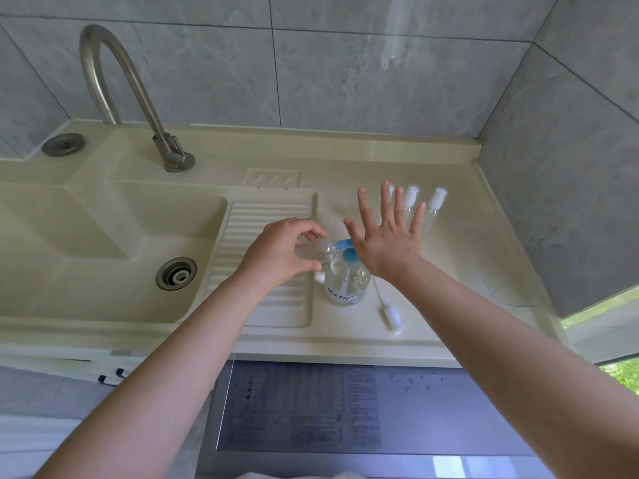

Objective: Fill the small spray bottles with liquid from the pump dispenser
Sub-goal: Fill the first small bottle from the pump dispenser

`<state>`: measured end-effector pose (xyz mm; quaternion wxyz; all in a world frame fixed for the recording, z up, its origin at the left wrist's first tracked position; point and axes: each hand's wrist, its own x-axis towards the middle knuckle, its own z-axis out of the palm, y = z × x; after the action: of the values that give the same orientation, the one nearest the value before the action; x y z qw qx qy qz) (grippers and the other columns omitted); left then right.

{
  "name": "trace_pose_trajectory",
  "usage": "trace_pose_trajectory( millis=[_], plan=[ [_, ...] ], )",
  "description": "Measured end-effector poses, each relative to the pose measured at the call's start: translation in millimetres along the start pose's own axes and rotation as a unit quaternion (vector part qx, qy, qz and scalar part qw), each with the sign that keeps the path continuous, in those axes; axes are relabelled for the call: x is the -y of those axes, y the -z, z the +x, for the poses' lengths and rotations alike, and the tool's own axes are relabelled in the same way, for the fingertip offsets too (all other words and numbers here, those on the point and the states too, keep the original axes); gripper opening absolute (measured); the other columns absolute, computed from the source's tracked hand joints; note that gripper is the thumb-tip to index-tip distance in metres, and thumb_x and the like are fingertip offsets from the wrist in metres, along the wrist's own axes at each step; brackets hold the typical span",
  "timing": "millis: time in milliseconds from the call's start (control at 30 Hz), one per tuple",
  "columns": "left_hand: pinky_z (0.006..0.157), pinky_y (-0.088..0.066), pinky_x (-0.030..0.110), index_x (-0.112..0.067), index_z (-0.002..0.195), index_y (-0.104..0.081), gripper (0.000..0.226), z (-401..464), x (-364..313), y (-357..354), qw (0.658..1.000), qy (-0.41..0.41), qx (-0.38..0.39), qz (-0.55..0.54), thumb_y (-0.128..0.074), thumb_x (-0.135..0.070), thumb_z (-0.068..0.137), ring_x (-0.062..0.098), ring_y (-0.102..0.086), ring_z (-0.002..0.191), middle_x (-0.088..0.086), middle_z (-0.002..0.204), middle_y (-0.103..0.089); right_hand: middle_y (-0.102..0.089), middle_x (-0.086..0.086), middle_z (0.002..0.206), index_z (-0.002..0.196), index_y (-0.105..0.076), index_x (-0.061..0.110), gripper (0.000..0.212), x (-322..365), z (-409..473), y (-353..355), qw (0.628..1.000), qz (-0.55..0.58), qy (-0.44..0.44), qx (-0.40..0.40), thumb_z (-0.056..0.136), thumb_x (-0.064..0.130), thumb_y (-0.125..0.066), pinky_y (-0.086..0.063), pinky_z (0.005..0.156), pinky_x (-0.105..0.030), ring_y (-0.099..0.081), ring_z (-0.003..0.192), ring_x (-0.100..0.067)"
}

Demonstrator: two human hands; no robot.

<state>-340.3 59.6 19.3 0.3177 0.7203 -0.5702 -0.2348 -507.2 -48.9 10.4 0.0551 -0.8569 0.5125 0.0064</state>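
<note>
Filling looks under way: left grip (276, 250) curled round a small clear plastic spray bottle (313, 252) at the blue-topped clear pump dispenser (347, 271), right grip (383, 236) spread flat and holding nothing over its pump, three capped clear bottles (434, 207) waiting far right on the cream table (449, 271)

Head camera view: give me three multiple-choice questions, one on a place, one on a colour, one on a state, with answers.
1. Where does the loose spray cap lie?
A. in the sink basin
B. on the counter right of the pump dispenser
C. on the faucet

2. What colour is the pump dispenser head?
A. blue
B. red
C. black

3. How is the right hand?
A. gripping a bottle
B. in a fist
C. open, fingers spread

Answers: 1 B, it lies beside the dispenser's base; 2 A, the spout and collar are blue; 3 C, its fingers are straight while the left hand holds the small bottle at the spout.
</note>
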Motion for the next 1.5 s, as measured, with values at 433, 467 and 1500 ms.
trace_pose_trajectory(
  millis=[433, 467, 1500],
  plan=[
    [0.084, -0.051, 0.026, -0.037, 0.103, -0.069, 0.051, 0.1, -1.2, -0.1, 1.000, 0.003, 0.001, 0.000, -0.090, -0.016, 0.062, 0.007, -0.064, 0.090, -0.018, 0.102, -0.067, 0.029, -0.005, 0.163, 0.156, 0.020, 0.033, 0.064, -0.5, 4.5, 4.9, 0.999, -0.011, 0.016, -0.030, 0.102, 0.057, -0.003, 0.015, 0.118, -0.060, 0.028, 0.149, -0.029],
    [0.082, -0.050, 0.023, -0.037, 0.104, -0.069, 0.051, -0.4, -1.4, 0.2, 1.000, 0.004, 0.000, -0.002, -0.090, -0.016, 0.062, 0.007, -0.064, 0.090, -0.018, 0.102, -0.067, 0.030, -0.005, 0.163, 0.156, 0.020, 0.034, 0.063, -0.2, 5.0, 5.2, 1.000, -0.006, 0.016, -0.026, 0.102, 0.057, -0.003, 0.016, 0.118, -0.060, 0.028, 0.149, -0.028],
    [0.088, -0.054, 0.039, -0.040, 0.103, -0.068, 0.051, 0.3, 4.5, 0.5, 1.000, -0.012, 0.005, 0.002, -0.089, -0.019, 0.062, 0.007, -0.063, 0.094, -0.020, 0.101, -0.066, 0.029, -0.006, 0.163, 0.156, 0.020, 0.032, 0.063, 9.2, 23.0, 0.6, 0.999, 0.036, -0.003, 0.017, 0.105, 0.050, -0.012, 0.018, 0.118, -0.057, 0.031, 0.148, -0.025]
  ],
)
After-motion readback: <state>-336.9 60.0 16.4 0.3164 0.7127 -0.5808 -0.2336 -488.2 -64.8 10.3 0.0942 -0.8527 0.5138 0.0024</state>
